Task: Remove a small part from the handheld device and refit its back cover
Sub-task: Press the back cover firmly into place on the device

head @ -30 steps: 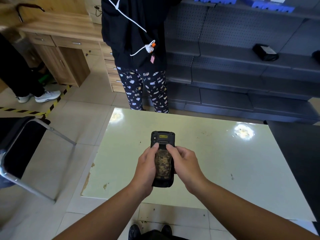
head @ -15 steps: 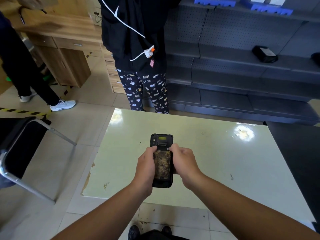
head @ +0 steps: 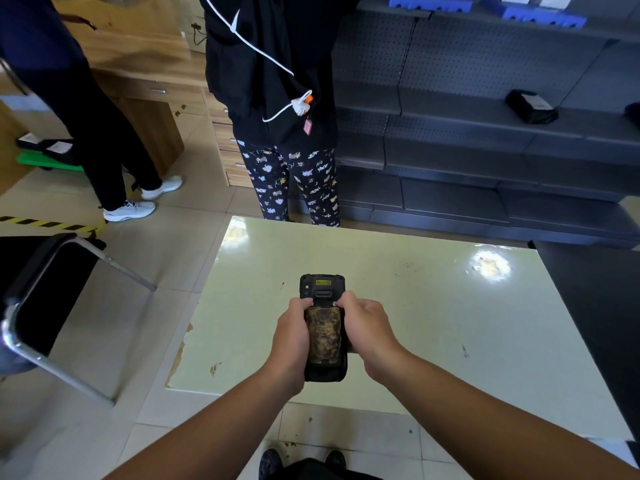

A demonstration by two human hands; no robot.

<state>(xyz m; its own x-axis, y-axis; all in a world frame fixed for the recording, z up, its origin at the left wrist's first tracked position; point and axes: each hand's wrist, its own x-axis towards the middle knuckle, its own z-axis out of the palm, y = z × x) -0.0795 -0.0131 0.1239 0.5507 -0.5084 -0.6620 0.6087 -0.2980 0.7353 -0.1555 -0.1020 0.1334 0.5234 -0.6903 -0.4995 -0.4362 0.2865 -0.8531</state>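
Note:
A black handheld device (head: 322, 288) is held back-up above the pale green table (head: 433, 306). Its back carries a worn, brownish mottled cover (head: 323, 336) and a yellow label near the top. My left hand (head: 292, 336) grips the device's left side, thumb at the cover's upper left corner. My right hand (head: 365, 327) grips the right side, thumb pressing at the cover's upper right corner. The device's lower end shows between my wrists. No loose small part is visible.
A person in patterned trousers (head: 298, 188) stands at the table's far edge. Another person in dark trousers and white shoes (head: 128, 209) stands at the left. A metal-framed chair (head: 41, 299) is at my left, grey shelving (head: 485, 150) behind, a dark table (head: 595, 306) at right.
Both thumbs have shifted slightly up and outward to the cover's top corners. The person at the left has walked closer to the table.

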